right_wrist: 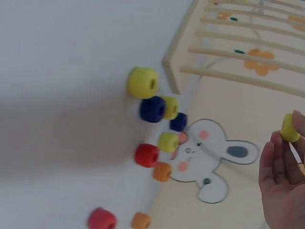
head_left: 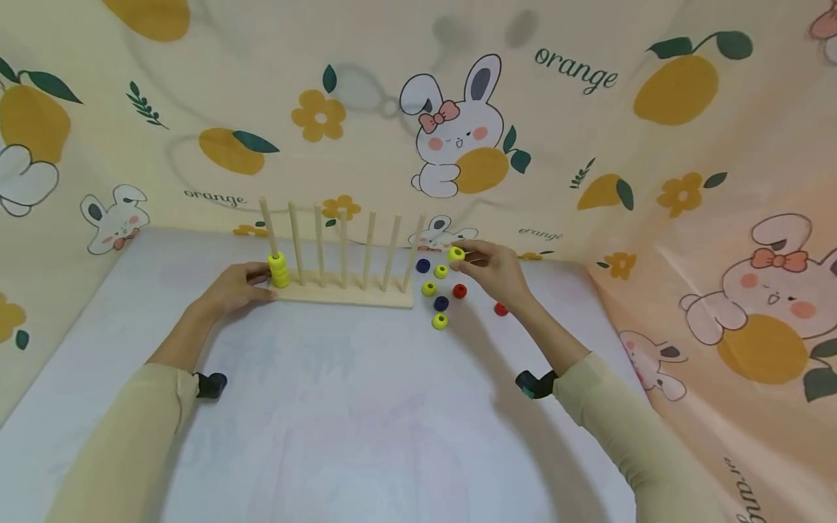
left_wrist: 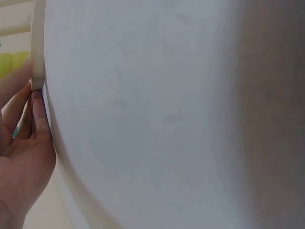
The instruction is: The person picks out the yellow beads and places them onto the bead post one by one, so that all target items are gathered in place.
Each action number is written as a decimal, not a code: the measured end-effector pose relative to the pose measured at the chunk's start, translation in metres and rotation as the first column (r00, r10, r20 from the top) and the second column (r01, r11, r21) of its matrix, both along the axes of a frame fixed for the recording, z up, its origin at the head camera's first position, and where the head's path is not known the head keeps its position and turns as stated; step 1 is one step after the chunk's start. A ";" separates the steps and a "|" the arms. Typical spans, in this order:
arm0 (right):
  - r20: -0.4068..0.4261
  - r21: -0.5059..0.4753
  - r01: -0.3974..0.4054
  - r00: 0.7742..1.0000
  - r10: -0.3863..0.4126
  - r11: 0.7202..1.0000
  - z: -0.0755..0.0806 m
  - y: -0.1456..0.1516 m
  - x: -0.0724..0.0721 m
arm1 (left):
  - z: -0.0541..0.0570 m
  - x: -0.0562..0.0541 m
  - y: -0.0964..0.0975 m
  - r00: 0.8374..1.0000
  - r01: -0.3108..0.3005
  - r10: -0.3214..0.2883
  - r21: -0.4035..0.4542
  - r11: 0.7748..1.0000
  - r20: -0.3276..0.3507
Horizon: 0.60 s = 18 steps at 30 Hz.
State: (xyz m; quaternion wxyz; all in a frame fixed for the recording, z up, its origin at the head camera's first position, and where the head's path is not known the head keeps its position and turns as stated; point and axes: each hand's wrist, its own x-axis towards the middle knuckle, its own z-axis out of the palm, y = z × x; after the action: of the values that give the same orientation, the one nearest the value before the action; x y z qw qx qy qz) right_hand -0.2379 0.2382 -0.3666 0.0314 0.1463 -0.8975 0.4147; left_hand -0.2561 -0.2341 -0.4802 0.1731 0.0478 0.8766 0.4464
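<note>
A wooden peg rack (head_left: 344, 292) with several upright rods stands toward the back of the table. Yellow beads (head_left: 278, 272) are stacked on its leftmost rod. My left hand (head_left: 237, 289) grips the left end of the base, thumb at the front; in the left wrist view that hand (left_wrist: 28, 143) is right at the base's end (left_wrist: 37, 62). To the right of the rack, my right hand (head_left: 497, 272) pinches a single yellow bead (head_left: 456, 253) between thumb and fingertips, raised above the table. The right wrist view shows this bead (right_wrist: 289, 128) too.
Loose beads lie right of the rack: a yellow bead (head_left: 439, 320), a dark blue bead (head_left: 441, 303), a red bead (head_left: 460, 290) and several others. Orange beads (right_wrist: 162, 172) show in the right wrist view. A patterned cloth (head_left: 366, 109) rises behind the white table (head_left: 353, 407).
</note>
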 end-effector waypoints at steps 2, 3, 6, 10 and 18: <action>-0.006 0.000 -0.017 1.000 0.017 1.000 0.008 -0.004 -0.003 | 0.001 -0.001 0.000 1.000 -0.007 0.007 0.006 1.000 0.001; -0.007 -0.001 -0.023 1.000 0.023 1.000 0.012 -0.005 -0.004 | 0.002 -0.002 0.000 1.000 -0.009 0.009 0.008 1.000 0.004; -0.017 -0.004 -0.052 0.999 0.052 0.999 0.022 -0.012 -0.007 | 0.002 -0.001 -0.001 1.000 -0.012 0.012 0.000 1.000 0.006; -0.050 0.023 -0.067 0.996 0.068 0.998 0.036 -0.020 -0.011 | 0.001 0.001 -0.002 1.000 -0.003 0.003 0.012 1.000 0.000; -0.132 0.065 -0.112 0.984 0.119 0.992 0.065 -0.039 -0.021 | 0.001 0.001 -0.001 1.000 0.003 -0.003 0.029 1.000 -0.007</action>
State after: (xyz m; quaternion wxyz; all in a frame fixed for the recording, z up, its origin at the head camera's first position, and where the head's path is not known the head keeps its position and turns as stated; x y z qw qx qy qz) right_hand -0.2589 0.1987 -0.3013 0.0640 0.2269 -0.8949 0.3790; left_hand -0.2550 -0.2355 -0.4795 0.1698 0.0531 0.8706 0.4587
